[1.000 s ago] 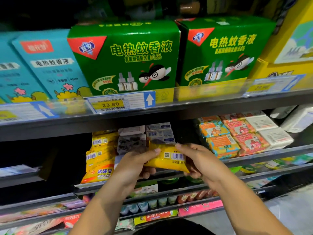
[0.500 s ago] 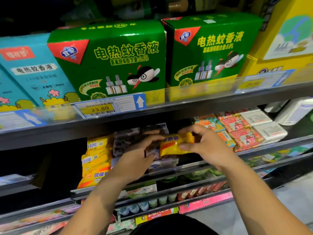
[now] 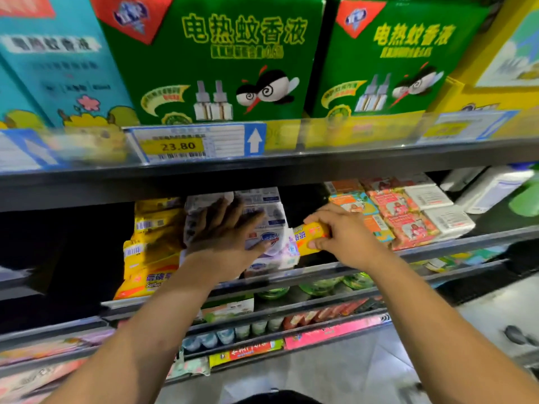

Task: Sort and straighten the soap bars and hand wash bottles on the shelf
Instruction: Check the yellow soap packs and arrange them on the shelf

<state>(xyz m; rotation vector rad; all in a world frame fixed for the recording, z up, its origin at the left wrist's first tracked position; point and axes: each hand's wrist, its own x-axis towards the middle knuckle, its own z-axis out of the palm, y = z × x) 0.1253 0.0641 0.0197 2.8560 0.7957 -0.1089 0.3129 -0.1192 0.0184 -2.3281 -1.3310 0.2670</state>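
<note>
— Where's the yellow bar (image 3: 308, 239)?

— In the right hand (image 3: 345, 237), just above the front edge of the middle shelf (image 3: 466, 242). It sits in the gap between the white packs (image 3: 264, 217) and the orange and pink packs (image 3: 401, 218). The thumb is curled under it and the fingers over it, so the hand is clamped on its right end. Its left end touches the white packs, or nearly; the blur makes it hard to tell.

— And the left hand (image 3: 224, 233)?

— Flat, with the fingers straight and spread, pressing on top of the white packs. It holds nothing.

— What's to the left of that?

— A yellow stack (image 3: 151, 246) of the same sort of soap, leaning forward against the rail, right beside the white packs.

— Further right?

— Behind the orange and pink packs lie white boxes (image 3: 437, 209), in a row. Past them, at the shelf's far end, are white bottles (image 3: 493, 189), blurred.

— Above?

— Two green boxes (image 3: 221, 59) stand side by side on the upper shelf, with a blue box (image 3: 58, 62) to their left. A price tag (image 3: 180, 145) reading 23.80 is clipped to that shelf's edge, below the left green box.
</note>
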